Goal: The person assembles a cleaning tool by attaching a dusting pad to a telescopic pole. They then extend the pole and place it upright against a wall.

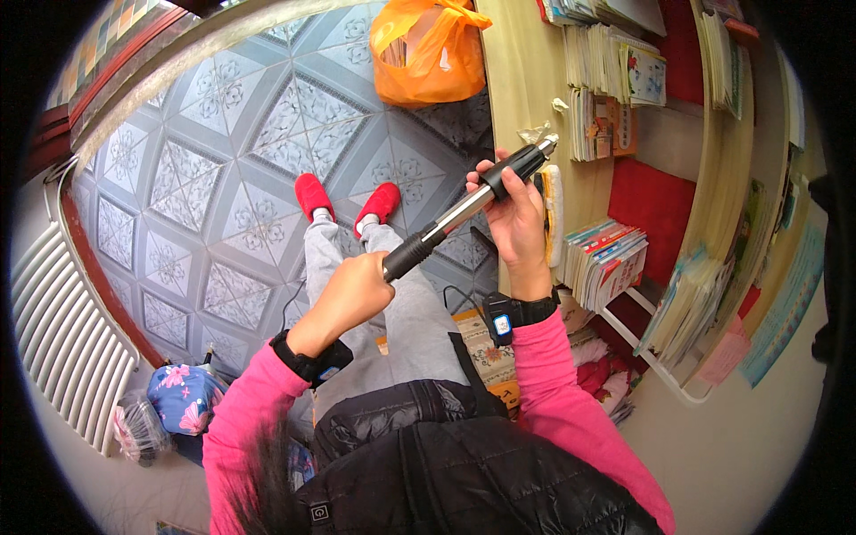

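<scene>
We look down on a seated person holding a telescopic rod (465,207), black at both grips with a silver middle section, slanting up from lower left to upper right above their grey-trousered knees. What could go wrong, as we judge it: the rod's upper tip sits just beside the pale wooden shelf edge (522,80), so a pull or twist could knock the tip against that edge or against the thin booklets (602,125) standing just right of the rod's tip; and if the sections slide together suddenly, skin could be pinched between grip and tube. The left hand (352,290) is closed in a full fist around the rod's lower black grip, fingers wrapped out of sight beneath it. The right hand (515,214) is closed around the upper black grip, thumb laid over the top, fingers curled behind it. Both wrists carry dark bands over pink sleeves. Beyond the rod lie two red slippers (348,201) on patterned grey floor tiles, and farther past the rod's tip an orange plastic bag (426,49).
</scene>
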Tool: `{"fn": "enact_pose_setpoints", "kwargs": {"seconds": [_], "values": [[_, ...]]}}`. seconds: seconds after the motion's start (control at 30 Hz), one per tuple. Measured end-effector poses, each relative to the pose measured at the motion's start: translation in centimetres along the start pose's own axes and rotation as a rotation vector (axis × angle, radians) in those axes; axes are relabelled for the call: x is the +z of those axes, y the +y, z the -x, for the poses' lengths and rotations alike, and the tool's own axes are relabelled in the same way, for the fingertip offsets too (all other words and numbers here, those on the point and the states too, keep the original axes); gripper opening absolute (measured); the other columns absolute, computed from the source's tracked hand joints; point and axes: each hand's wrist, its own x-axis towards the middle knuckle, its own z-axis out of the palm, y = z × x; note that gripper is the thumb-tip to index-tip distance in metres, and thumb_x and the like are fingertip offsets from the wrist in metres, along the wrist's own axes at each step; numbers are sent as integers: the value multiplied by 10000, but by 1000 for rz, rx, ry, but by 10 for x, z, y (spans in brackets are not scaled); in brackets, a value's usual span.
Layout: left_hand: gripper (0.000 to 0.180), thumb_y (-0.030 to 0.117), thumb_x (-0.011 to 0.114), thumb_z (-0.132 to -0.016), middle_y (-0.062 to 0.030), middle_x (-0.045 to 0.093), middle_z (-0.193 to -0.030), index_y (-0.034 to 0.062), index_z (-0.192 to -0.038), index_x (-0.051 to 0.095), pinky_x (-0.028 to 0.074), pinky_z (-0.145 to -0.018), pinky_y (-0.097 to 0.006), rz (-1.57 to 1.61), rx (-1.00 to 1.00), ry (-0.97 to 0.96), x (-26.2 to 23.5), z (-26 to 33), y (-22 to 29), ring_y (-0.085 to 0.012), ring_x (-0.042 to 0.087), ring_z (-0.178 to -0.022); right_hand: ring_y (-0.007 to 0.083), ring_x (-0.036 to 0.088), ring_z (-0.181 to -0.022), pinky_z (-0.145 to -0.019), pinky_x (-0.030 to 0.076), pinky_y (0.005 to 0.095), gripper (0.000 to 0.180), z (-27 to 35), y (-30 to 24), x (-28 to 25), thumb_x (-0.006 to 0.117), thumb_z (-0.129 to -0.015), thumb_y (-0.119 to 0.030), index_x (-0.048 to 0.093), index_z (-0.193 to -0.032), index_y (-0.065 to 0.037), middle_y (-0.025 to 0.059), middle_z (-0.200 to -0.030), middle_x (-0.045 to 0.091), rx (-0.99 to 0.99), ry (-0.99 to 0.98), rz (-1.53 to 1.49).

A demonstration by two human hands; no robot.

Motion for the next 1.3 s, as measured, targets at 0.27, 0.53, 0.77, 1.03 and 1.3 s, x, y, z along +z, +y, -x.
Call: {"fn": "enact_pose_setpoints", "kwargs": {"seconds": [0.27, 0.53, 0.77, 1.03, 1.3], "values": [[173, 4, 534, -659, -275, 595, -732, -32, -824, 569, 461, -665, -456, 63, -41, -18, 1, 3, -3, -443, 599, -764, 262, 617, -927, -832, 542, 454, 294, 6, 4, 3, 548, -936, -199, 448, -1182, -74, 139, -1018, 586, 115, -31, 54], [353, 232, 695, -793, -110, 571, -660, 6, -996, 517, 442, -541, -353, 247, -59, -106, -3, 9, 1, -215, 578, -562, 259, 628, -905, -809, 549, 449, 331, 6, 5, 13, 555, -927, -199, 409, -1199, -80, 147, -1003, 586, 156, -75, 53], [313, 229, 687, -817, -6, 513, -626, 35, -994, 518, 392, -455, -264, 371, -157, -171, -6, 8, 8, -90, 503, -492, 272, 653, -900, -811, 528, 407, 346, 21, 20, 29, 560, -926, -211, 412, -1194, -52, 149, -991, 612, 275, -134, 55], [311, 228, 688, -810, -51, 550, -710, 18, -980, 534, 439, -611, -295, 293, -129, -101, 0, 3, 7, -133, 530, -654, 288, 651, -929, -857, 515, 407, 358, 19, 17, 27, 550, -933, -260, 449, -1176, -17, 180, -1013, 623, 281, -144, 85], [266, 206, 692, -816, 32, 493, -642, 60, -982, 544, 379, -432, -233, 296, -53, -68, 1, 0, 4, -55, 461, -492, 275, 651, -926, -837, 522, 394, 409, 16, 12, 25, 506, -953, -361, 472, -1162, -11, 187, -1034, 624, 271, -158, 118]]}}
